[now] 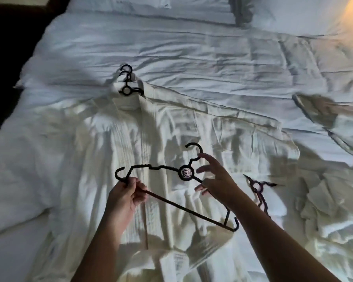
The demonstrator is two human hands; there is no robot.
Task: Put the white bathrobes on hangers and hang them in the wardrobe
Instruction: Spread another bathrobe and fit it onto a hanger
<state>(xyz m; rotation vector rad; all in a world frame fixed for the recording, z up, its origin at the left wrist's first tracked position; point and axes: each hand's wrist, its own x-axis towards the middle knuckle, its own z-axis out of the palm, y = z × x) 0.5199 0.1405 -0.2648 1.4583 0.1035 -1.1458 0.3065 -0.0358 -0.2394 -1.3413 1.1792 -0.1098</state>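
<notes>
Left hand: the left hand (pixel 124 192) gripped the near-left end of the black hanger (pixel 185 173), fingers curled round the bottom bar just beside the end hook.
Right hand: the right hand (pixel 214 178) lay over the hanger's right shoulder with fingers spread, one fingertip at the base of the hook; no closed grip was visible.
Hanger position: held in the air above the flat bathrobe (pixel 130 139), tilted, hook pointing away from the person.
Bathrobe position: spread front-up on the bed (pixel 192 58), collar at the far end, with the collar hangers (pixel 126 90) already at its neck.
Other items: a spare hanger (pixel 257 187) lay to the right, beside a crumpled robe (pixel 324 200). The wardrobe was not in view.
Handling, hanger: judged light and stiff; thin plastic; hold at the neck or bar.
Handling, bathrobe: judged soft, bulky and limp; likely to slide off a shoulder. Take hold at the collar and shoulder seams.
</notes>
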